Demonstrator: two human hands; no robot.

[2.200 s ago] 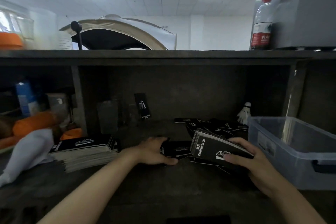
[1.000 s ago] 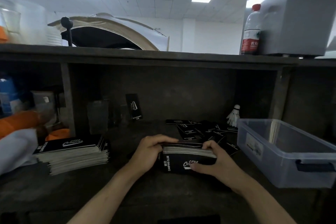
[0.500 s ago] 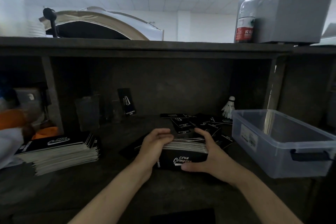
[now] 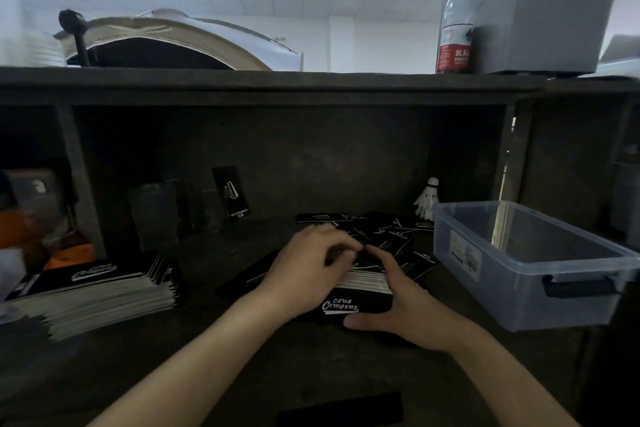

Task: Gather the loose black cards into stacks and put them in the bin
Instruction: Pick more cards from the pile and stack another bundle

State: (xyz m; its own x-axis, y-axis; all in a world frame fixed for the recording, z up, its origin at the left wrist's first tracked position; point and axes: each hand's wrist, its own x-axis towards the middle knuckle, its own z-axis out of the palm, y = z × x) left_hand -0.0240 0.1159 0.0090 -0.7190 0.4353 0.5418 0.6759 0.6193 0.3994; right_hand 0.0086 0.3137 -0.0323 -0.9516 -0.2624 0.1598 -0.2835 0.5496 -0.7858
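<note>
A stack of black cards [image 4: 362, 291] with white "Club Camping" print stands on edge on the dark desk [image 4: 311, 367]. My left hand [image 4: 308, 270] presses its left end and top, and my right hand [image 4: 405, 305] cups its right end. Behind them several loose black cards [image 4: 388, 232] lie scattered. One black card [image 4: 231, 196] leans against the back wall. A second, taller stack of cards [image 4: 100, 291] lies at the left. The clear plastic bin [image 4: 526, 263] stands at the right, with nothing visible inside.
A shuttlecock [image 4: 427, 199] stands behind the bin. Orange objects [image 4: 69, 253] and a white thing crowd the left compartment. On the shelf above are a water bottle [image 4: 455, 24] and a grey box [image 4: 554, 3]. A dark flat object [image 4: 341, 407] lies near the front edge.
My right hand brought the held cards down onto the desk, and my left hand came over to clamp the stack. The fingers of both hands now meet over its top.
</note>
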